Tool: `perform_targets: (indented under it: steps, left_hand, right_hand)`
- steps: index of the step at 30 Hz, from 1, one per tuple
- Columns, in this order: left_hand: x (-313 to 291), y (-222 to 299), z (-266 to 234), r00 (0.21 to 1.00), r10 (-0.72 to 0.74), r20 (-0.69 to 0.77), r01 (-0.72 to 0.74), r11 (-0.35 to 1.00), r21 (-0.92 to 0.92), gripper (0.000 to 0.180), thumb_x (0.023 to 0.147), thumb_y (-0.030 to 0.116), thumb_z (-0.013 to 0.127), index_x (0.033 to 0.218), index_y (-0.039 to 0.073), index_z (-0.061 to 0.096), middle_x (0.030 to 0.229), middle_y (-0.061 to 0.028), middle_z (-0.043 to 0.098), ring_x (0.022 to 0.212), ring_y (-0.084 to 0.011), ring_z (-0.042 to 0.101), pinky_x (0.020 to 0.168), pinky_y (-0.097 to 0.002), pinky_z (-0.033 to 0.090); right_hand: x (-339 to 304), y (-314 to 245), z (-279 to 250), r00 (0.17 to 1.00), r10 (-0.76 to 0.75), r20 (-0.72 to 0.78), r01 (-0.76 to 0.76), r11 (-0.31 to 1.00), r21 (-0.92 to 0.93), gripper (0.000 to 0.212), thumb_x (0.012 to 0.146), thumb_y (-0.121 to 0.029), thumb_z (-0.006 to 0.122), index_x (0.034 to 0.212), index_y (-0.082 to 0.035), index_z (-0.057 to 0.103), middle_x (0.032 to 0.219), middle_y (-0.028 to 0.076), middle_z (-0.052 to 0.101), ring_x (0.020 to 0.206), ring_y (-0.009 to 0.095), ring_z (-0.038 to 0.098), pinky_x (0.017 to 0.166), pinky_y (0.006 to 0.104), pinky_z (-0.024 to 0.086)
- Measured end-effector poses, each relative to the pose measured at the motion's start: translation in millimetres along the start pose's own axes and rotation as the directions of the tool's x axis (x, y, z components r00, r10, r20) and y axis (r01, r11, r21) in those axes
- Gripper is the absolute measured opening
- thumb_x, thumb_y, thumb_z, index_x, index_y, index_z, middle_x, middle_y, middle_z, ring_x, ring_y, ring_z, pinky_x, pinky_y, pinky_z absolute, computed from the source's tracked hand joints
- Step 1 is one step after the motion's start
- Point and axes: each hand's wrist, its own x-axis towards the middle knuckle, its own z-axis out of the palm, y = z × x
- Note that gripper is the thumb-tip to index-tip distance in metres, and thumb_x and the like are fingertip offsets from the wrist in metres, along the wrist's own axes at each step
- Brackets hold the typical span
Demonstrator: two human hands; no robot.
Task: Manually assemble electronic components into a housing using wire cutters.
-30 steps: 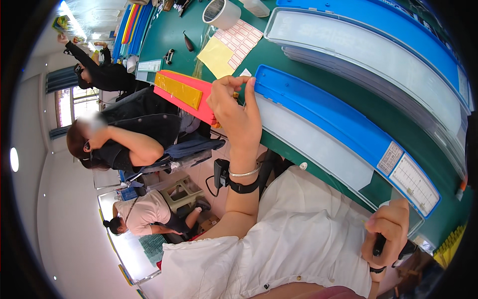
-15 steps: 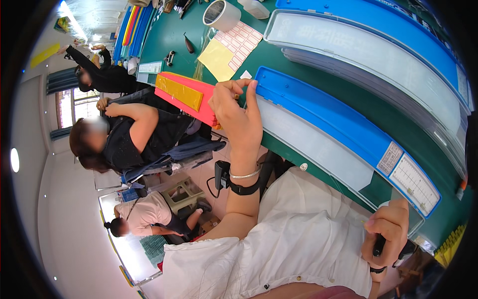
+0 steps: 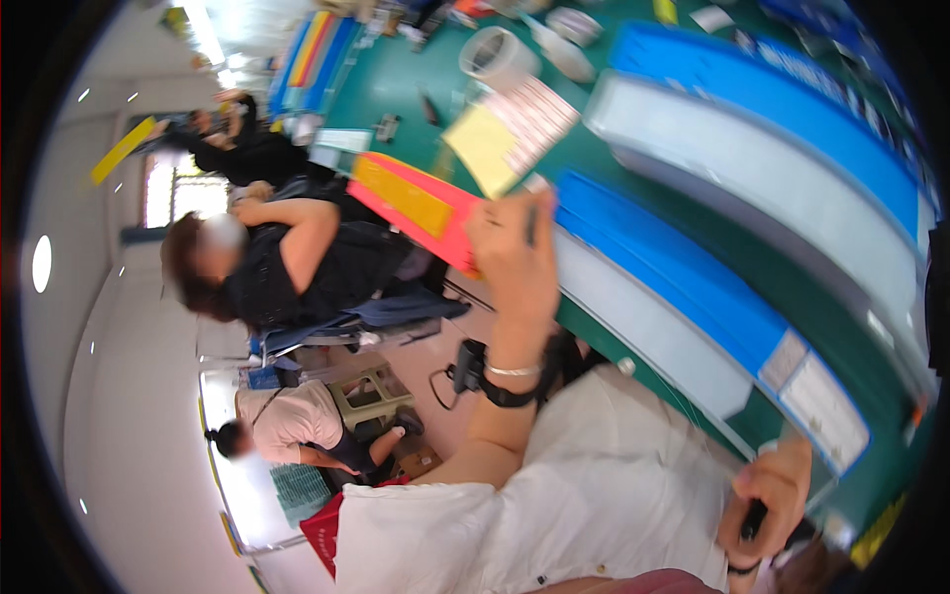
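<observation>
My left hand (image 3: 514,243), smeared by motion, is held with curled fingers by the far left end of a long narrow blue case (image 3: 683,282). Whatever its fingertips pinch, if anything, is too blurred to make out. A clear lid (image 3: 643,317) runs along the near side of the case. At the case's right end my right hand (image 3: 777,495) is closed around a short black object (image 3: 754,519), mostly covered by the fingers. Thin pale threads (image 3: 683,396) stretch along the table edge between the hands. Beside the left hand lies a pink-red board (image 3: 460,243) with a yellow strip (image 3: 401,196).
A larger blue case with a clear lid (image 3: 752,148) lies behind. Beyond the left hand are a yellow paper (image 3: 480,148), a label sheet (image 3: 539,114), a white cup-like container (image 3: 500,57) and a white bottle (image 3: 564,49). Other people sit at the left.
The whole view has shifted, so the scene appears further right and lower at the left side. My left fingers have changed pose beside the case. My right hand keeps its grip.
</observation>
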Motion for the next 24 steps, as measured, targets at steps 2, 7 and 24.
perform_targets:
  steps: [2,7,24]
  left_hand:
    - [7,13,6,0.998,0.046,-0.036,-0.051,0.986,-0.156,0.01,0.084,0.005,0.075,0.093,0.005,0.073,0.092,-0.0105,0.071,0.088,-0.0278,0.058,0.082,-0.037,0.044]
    - [-1,14,0,0.999,-0.016,-0.036,0.01,0.987,-0.158,0.013,0.083,0.004,0.076,0.096,0.006,0.074,0.094,-0.0062,0.071,0.091,-0.0249,0.058,0.083,-0.036,0.043]
    - [3,10,8,1.0,0.015,-0.023,-0.02,0.979,-0.205,0.022,0.084,0.008,0.076,0.105,0.005,0.069,0.095,-0.0051,0.074,0.089,-0.0224,0.062,0.088,-0.0372,0.042]
  right_hand:
    - [3,-4,-12,1.0,0.017,0.024,-0.017,1.0,-0.011,0.017,0.075,0.008,0.055,0.089,-0.001,0.054,0.083,0.014,0.052,0.071,0.028,0.047,0.068,0.0407,0.039]
    - [18,-11,-19,0.988,-0.023,0.151,0.008,0.996,0.094,0.022,0.089,0.011,0.049,0.104,-0.001,0.059,0.097,0.015,0.056,0.078,0.029,0.053,0.071,0.0405,0.044]
    - [2,-6,-7,1.0,0.008,-0.008,-0.008,0.999,-0.036,0.016,0.076,0.007,0.054,0.089,-0.001,0.053,0.083,0.014,0.051,0.072,0.028,0.048,0.069,0.0409,0.039]
